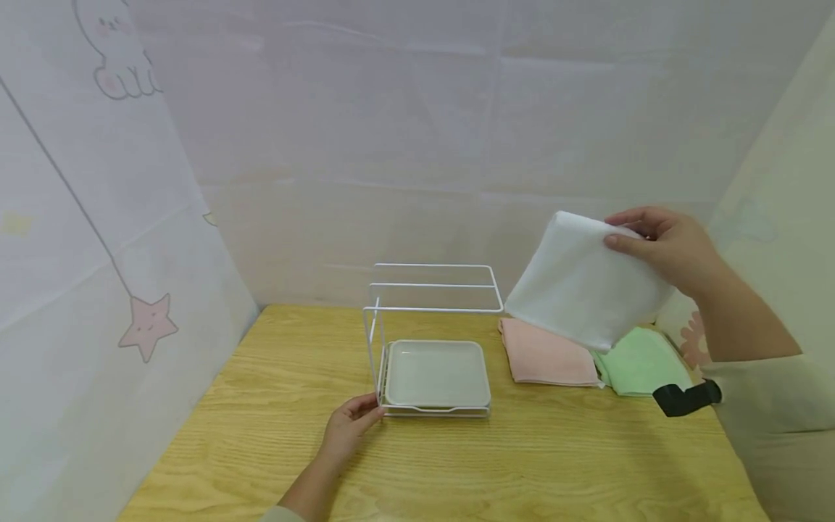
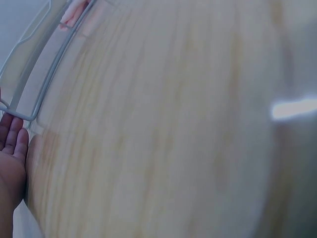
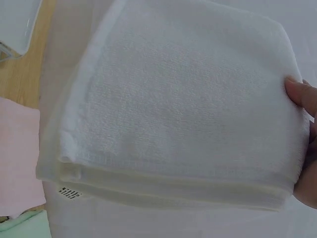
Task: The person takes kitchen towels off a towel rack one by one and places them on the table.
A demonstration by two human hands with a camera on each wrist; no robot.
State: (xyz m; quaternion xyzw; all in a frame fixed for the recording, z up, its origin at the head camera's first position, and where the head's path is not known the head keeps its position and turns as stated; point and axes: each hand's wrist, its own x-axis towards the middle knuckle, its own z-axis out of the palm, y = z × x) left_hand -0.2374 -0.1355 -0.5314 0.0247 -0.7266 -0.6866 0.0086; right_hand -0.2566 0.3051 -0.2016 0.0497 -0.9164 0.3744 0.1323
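My right hand [image 1: 681, 250] holds a folded white towel [image 1: 587, 283] up in the air by its upper right edge, thumb on the near face. The right wrist view shows the towel's [image 3: 183, 99] terry weave and stacked folded layers. On the table stands a white wire rack [image 1: 433, 310] with upright side wires and an overhanging top frame. A shallow white tray [image 1: 437, 373] sits in its base. With thumb and fingers, my left hand [image 1: 346, 428] grips the rack's front left bottom corner. Only part of that hand [image 2: 12, 168] shows in the left wrist view.
Right of the rack, a folded pink towel [image 1: 548, 355] lies on the wooden table [image 1: 274, 435], beside a folded green towel [image 1: 646, 362]. Pale printed sheets [image 1: 326, 145] wall the table at the back and sides. A black strap [image 1: 688, 399] hangs at my right sleeve.
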